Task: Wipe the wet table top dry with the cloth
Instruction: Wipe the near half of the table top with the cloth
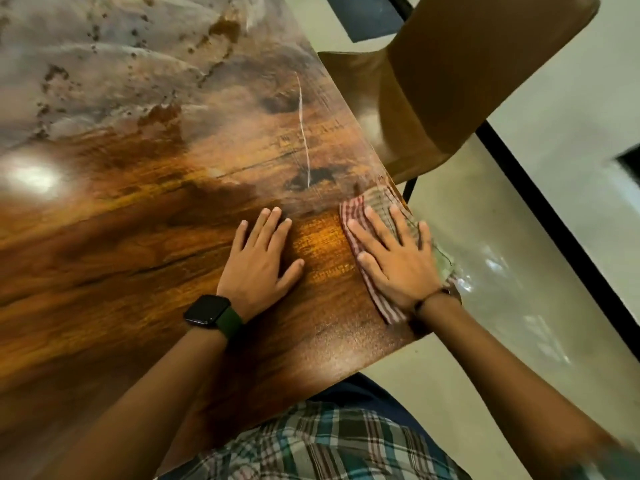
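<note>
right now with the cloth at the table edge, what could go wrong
1. The checked cloth under the right hand already overhangs the table top edge; another outward stroke may drag it off.
2. Wet streaks lie far from it and could be missed.
3. The brown chair stands close beside the edge.

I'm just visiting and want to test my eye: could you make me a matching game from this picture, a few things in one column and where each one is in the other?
Things:
1. cloth
2. left hand
3. watch
4. chair

Places:
A. flat on the bare table, beside the cloth
B. beyond the table's right edge
C. under the right hand, at the table's right edge
D. on the left wrist

Pairs: 1-C, 2-A, 3-D, 4-B
</note>
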Demonstrator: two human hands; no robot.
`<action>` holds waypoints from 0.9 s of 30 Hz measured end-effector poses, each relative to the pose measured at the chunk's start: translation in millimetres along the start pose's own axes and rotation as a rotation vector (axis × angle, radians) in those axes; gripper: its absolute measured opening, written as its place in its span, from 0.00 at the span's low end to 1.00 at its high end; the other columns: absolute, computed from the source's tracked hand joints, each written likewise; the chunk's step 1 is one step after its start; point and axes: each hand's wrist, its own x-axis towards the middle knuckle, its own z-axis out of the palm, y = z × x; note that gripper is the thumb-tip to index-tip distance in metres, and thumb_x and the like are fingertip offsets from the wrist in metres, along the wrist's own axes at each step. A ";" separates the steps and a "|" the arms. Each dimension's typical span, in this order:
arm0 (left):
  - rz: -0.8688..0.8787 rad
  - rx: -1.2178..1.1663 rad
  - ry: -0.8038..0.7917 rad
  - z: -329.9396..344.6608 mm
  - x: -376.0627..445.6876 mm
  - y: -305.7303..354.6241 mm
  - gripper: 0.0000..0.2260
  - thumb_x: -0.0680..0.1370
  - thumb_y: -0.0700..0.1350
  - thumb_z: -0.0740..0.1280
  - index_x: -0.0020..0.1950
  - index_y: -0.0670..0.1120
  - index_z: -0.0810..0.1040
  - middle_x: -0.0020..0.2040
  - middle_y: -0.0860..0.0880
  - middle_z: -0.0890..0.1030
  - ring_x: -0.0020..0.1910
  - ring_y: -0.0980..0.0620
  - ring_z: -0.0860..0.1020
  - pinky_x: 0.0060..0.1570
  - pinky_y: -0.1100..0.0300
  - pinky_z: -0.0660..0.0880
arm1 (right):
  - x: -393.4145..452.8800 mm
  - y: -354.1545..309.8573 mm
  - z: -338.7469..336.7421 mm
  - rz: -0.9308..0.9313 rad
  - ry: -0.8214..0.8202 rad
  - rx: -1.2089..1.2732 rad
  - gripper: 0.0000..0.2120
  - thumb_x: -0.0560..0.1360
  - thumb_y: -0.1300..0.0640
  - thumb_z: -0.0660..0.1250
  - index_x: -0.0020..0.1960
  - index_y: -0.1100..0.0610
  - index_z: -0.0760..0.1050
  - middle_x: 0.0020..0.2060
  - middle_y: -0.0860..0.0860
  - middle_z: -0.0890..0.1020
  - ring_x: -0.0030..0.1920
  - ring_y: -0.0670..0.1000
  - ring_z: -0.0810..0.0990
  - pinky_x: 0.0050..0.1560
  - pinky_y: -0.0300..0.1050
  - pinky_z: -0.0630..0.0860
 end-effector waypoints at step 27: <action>-0.230 0.020 0.065 -6.8 -14.9 -50.8 0.30 0.76 0.60 0.48 0.73 0.46 0.60 0.75 0.45 0.57 0.74 0.49 0.51 0.70 0.44 0.48 | 58.9 -82.1 4.0 -0.545 -0.008 -0.014 0.25 0.79 0.42 0.44 0.75 0.41 0.45 0.76 0.46 0.49 0.76 0.58 0.46 0.70 0.63 0.40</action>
